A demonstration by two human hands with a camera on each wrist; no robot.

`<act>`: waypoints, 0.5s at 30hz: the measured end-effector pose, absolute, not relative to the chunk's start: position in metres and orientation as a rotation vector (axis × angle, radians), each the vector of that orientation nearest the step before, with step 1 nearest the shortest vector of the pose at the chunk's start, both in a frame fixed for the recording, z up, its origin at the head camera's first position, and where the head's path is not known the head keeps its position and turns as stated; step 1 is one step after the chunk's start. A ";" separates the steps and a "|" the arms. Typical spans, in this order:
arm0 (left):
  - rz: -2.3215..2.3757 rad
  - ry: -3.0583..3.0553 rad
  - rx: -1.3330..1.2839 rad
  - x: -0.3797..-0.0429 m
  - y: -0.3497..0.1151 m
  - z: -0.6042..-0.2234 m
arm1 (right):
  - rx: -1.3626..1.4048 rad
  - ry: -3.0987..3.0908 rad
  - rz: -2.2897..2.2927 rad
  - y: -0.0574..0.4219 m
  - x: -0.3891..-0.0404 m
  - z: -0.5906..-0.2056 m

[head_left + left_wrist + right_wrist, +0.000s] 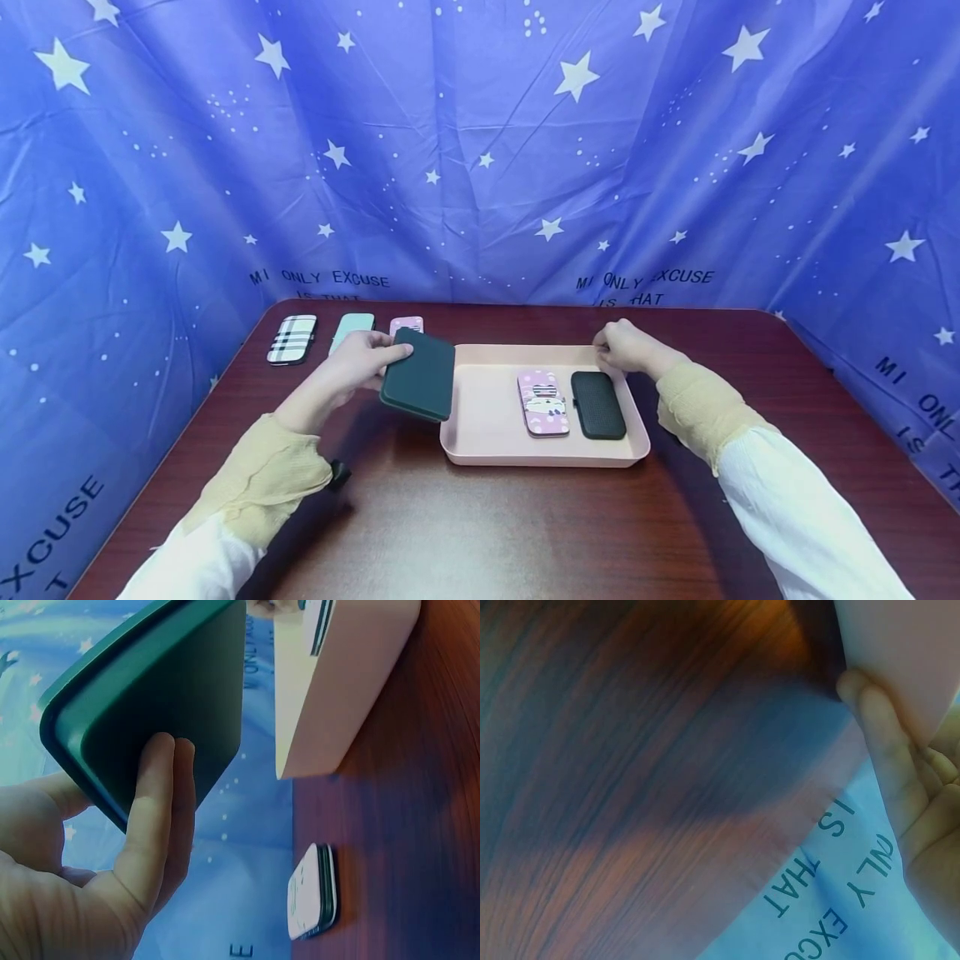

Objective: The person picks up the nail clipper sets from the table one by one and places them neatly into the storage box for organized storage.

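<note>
My left hand point(352, 362) pinches a dark green flat case point(420, 379), thumb on top and fingers underneath. The case is tilted and hangs over the left edge of a pale pink tray point(483, 404). In the left wrist view, two fingertips press the green case's point(187, 690) underside. My right hand point(630, 346) grips the tray's far right corner; in the right wrist view its fingers point(885, 727) lie against the outer wall. Inside the tray, a pink cartoon-cat case point(543, 406) and a black textured case point(598, 406) lie side by side.
Along the table's far left lie a plaid case point(292, 339), a mint case point(354, 327) and another pink case point(407, 323), partly hidden behind the green one. The table point(480, 533) is dark reddish wood. A blue star-patterned curtain point(465, 208) closes off the back and sides.
</note>
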State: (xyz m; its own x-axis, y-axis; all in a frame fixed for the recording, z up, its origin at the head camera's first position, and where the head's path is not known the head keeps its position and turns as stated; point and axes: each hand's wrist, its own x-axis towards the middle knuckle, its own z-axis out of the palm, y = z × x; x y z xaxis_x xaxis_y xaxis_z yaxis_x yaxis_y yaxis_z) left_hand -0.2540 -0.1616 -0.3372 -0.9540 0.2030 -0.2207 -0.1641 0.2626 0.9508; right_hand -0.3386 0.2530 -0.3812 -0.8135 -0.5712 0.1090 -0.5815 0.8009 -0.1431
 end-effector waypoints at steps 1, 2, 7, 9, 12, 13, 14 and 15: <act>1.743 2.241 0.046 -0.255 -0.158 -0.338 | 0.938 -2.922 0.261 0.253 -0.339 -0.381; 1.745 2.238 0.051 -0.256 -0.155 -0.338 | 0.938 -2.921 0.258 0.253 -0.339 -0.382; 1.763 2.207 0.079 -0.259 -0.137 -0.340 | 0.935 -2.919 0.240 0.253 -0.338 -0.382; 1.759 2.203 0.094 -0.260 -0.131 -0.341 | 0.933 -2.921 0.241 0.253 -0.338 -0.381; 1.743 2.201 0.102 -0.262 -0.121 -0.341 | 0.931 -2.925 0.251 0.253 -0.338 -0.380; 1.732 2.203 0.107 -0.262 -0.118 -0.342 | 0.930 -2.926 0.253 0.253 -0.338 -0.380; 1.726 2.201 0.113 -0.263 -0.115 -0.342 | 0.933 -2.924 0.253 0.253 -0.338 -0.380; 1.715 2.206 0.119 -0.264 -0.112 -0.343 | 0.935 -2.924 0.254 0.253 -0.339 -0.380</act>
